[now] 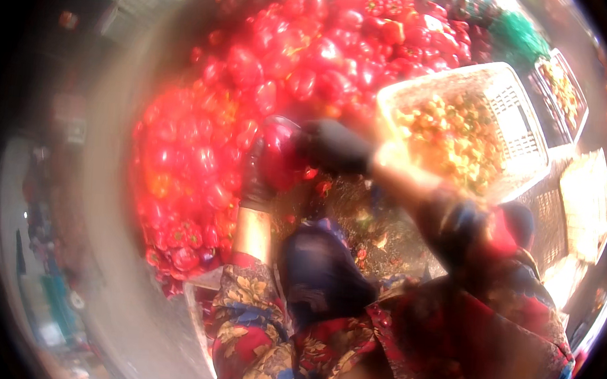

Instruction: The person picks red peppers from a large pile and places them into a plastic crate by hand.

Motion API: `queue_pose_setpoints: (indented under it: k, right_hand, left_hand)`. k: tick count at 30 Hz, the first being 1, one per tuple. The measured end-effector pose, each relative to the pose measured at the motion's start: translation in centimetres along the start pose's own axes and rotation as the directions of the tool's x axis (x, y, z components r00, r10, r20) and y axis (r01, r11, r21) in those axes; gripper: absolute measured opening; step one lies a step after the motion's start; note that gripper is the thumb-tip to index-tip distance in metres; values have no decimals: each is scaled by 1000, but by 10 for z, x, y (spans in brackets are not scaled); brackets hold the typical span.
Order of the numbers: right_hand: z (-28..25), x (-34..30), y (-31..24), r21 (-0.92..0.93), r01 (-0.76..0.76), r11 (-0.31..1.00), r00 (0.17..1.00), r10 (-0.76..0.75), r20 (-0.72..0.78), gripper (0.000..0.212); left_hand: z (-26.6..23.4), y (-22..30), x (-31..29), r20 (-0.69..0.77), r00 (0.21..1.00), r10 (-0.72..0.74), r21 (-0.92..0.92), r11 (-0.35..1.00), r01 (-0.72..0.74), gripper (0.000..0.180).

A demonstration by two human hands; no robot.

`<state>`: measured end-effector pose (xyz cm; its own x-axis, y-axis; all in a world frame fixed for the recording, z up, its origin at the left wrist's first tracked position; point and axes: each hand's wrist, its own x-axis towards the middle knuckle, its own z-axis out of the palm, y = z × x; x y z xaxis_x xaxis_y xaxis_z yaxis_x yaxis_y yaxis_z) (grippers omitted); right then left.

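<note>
A dark red bell pepper point(282, 153) sits in my left hand point(254, 179), whose black-gloved fingers are closed around its left side. My right hand point(334, 147), also in a black glove, is pressed up to the pepper's right side with its fingers curled. What those fingers hold, if anything, is hidden by the glove and glare. Just beyond both hands rises a large heap of shiny red bell peppers point(204, 159), spreading to the left and far side.
To the right stands a white plastic crate point(530, 120) holding many small yellow-orange pieces. Behind it are another crate point(578, 102) of similar pieces and a green net point(518, 36). Red scraps point(362, 253) litter the wet ground below my hands. A pale crate edge point(198, 322) shows by my left forearm.
</note>
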<state>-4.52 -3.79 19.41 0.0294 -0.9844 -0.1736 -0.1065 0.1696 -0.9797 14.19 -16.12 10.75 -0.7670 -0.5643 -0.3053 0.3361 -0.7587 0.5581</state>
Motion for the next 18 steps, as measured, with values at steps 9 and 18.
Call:
queue_pose_setpoints:
  k: [9, 18]
  right_hand:
    - [-36, -55, 51, -628, 264, 732, 843, -491, -218, 17]
    - [-81, -161, 48, -872, -152, 465, 978, 197, -65, 18]
  left_hand:
    - [99, -35, 23, 238, 923, -304, 111, 952, 285, 39]
    - [91, -176, 67, 189, 849, -493, -316, 788, 528, 40]
